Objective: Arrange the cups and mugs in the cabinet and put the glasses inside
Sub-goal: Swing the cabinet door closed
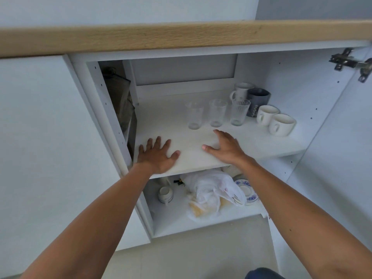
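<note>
Three clear glasses stand upright in a row on the white upper shelf (261, 143): left glass (194, 115), middle glass (217, 112), right ribbed glass (240, 112). Behind and right of them are a white mug (241, 90), a dark grey mug (258, 98) and two white cups (266, 114) (281, 124). My left hand (158, 155) lies flat on the shelf's front left, fingers spread, holding nothing. My right hand (224, 147) rests palm down just in front of the glasses, also holding nothing.
On the lower shelf sit a small cup (165, 194), a crumpled white plastic bag (211, 193) and blue-patterned saucers (246, 190). The cabinet door (346, 158) stands open at right with a metal hinge (351, 62). A wooden countertop edge (181, 37) overhangs above.
</note>
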Demonstrator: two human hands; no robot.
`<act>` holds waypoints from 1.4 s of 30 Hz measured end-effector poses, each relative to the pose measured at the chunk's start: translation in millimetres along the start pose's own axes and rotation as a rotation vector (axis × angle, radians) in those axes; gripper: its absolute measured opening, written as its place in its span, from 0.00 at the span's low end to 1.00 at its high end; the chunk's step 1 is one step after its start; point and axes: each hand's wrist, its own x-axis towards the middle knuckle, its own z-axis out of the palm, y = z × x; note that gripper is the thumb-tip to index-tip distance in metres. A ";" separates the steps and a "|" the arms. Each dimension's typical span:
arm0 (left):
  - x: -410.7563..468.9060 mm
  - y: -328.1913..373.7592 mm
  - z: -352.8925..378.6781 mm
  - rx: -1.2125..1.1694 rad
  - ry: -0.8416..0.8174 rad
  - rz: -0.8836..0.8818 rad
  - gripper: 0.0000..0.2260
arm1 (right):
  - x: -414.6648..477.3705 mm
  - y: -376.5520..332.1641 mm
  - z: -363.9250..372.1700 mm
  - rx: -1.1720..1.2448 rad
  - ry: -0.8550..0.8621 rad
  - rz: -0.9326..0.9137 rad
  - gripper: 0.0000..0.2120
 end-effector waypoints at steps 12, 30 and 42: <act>-98.2 14.9 -48.0 0.097 -0.124 0.050 0.36 | -93.9 -15.0 -53.0 -0.342 -0.251 0.114 0.46; -344.5 60.4 -296.7 0.101 -0.235 0.195 0.37 | -305.7 -191.1 -312.2 -0.394 -0.377 0.146 0.43; -419.3 151.2 -319.0 0.089 -0.124 0.325 0.35 | -417.1 -160.9 -420.3 -0.473 -0.258 0.147 0.43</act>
